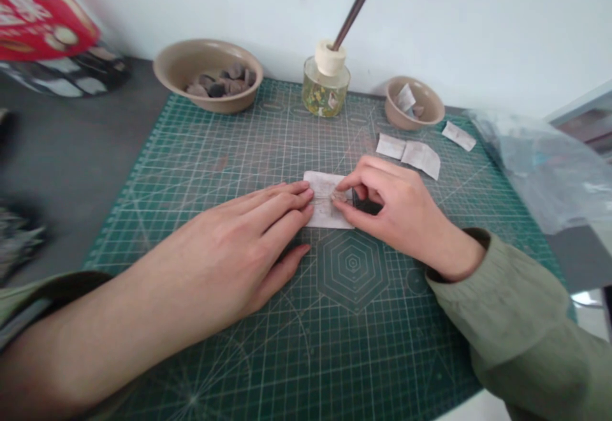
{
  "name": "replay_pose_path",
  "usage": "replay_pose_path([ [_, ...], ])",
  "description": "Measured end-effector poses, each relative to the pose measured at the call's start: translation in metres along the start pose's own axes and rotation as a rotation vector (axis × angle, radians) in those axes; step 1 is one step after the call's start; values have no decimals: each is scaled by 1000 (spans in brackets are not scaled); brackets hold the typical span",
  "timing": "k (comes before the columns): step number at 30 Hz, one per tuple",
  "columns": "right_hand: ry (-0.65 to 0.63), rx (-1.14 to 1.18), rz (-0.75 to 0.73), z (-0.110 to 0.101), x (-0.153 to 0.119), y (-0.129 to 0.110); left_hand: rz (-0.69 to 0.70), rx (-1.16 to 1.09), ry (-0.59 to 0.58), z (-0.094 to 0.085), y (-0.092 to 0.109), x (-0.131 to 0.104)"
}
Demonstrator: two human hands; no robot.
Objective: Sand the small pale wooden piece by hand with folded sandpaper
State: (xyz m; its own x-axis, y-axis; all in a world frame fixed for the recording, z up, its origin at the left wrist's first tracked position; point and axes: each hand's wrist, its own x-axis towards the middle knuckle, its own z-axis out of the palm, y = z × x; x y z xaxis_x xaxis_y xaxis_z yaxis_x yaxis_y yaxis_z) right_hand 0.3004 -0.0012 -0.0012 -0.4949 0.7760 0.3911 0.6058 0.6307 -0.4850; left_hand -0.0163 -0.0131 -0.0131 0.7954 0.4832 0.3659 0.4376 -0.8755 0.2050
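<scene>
A small whitish rectangle of paper (329,219) lies flat on the green cutting mat (268,370). My left hand (248,242) is stretched out, its fingertips resting on the paper's left edge and the thumb on the mat. Over the paper's right side, my right hand (382,198) pinches with thumb and forefinger at a tiny greyish-brown piece, too small to name. The hand hides the paper's right end.
Behind stand a brown bowl of stones (210,105), a glass reed diffuser (326,89) with dark sticks and a small bowl (414,118) holding paper pieces. Loose paper strips (421,157) lie near it. A clear plastic bag (540,166) is at right, a red package (43,13) at left.
</scene>
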Motion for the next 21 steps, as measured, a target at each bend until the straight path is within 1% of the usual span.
replay_pose_path([
  [3,26,1,11,3,5,0,-21,-39,12,2,0,0],
  [6,-14,44,-29,7,7,-2,-40,-50,1,2,-2,-2],
  [9,-27,48,-33,2,2,0,-29,-28,-10,0,-2,-2],
  [11,-1,11,-17,-1,1,3,-14,4,-13,-1,-1,-2],
  [14,28,-10,0,2,5,3,-3,15,-13,0,-1,-2],
  [16,12,26,-12,5,7,0,-16,-9,-14,2,-2,-2],
  [18,-34,58,-31,5,5,-2,-35,-28,-12,2,-3,-2],
  [21,-29,28,-22,0,1,0,-22,-17,-21,1,-3,-2],
])
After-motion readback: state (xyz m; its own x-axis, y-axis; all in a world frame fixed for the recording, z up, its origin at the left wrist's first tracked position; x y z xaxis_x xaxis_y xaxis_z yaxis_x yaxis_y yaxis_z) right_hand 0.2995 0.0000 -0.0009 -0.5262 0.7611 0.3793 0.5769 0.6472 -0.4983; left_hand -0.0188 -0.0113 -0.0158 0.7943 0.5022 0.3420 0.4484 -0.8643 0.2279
